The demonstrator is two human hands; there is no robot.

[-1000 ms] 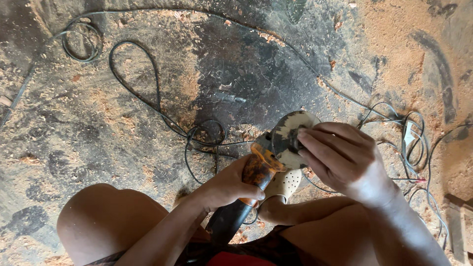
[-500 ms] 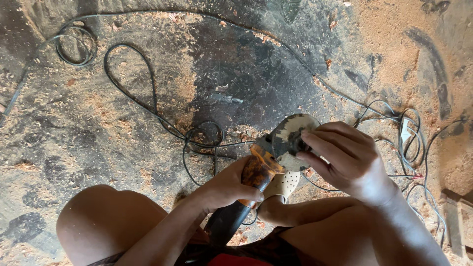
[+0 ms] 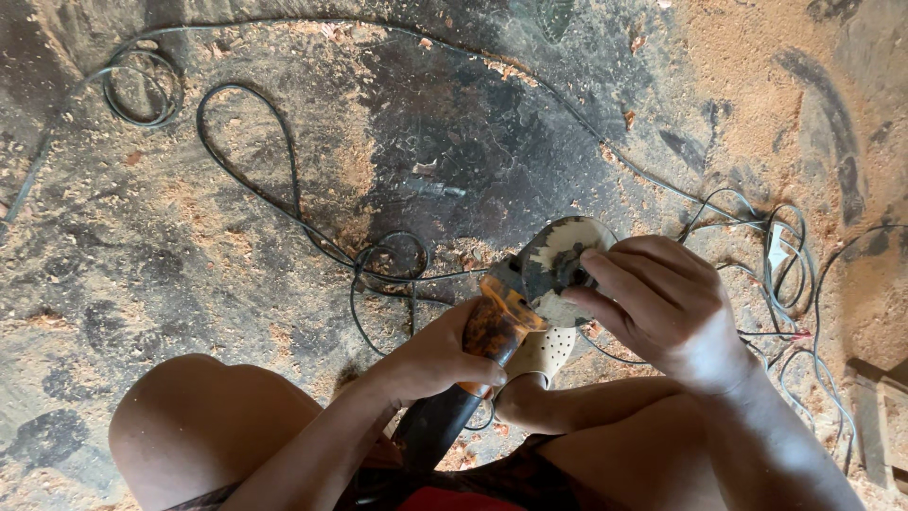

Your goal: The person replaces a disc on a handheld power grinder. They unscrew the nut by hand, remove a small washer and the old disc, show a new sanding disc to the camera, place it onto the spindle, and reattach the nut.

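Left hand (image 3: 430, 360) grips orange grinder (image 3: 492, 326); right hand (image 3: 662, 308) fingertips on round disc (image 3: 558, 265).

Our right hand (image 3: 662, 308) covers grinder (image 3: 492, 331) disc centre; its rear body runs under our left hand (image 3: 435, 355). Cable (image 3: 284, 189) leaves frame far left; right forearm cut off near edge.

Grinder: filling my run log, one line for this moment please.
left hand: grips grinder body | right hand: fingers on disc hub | cables on dusty floor
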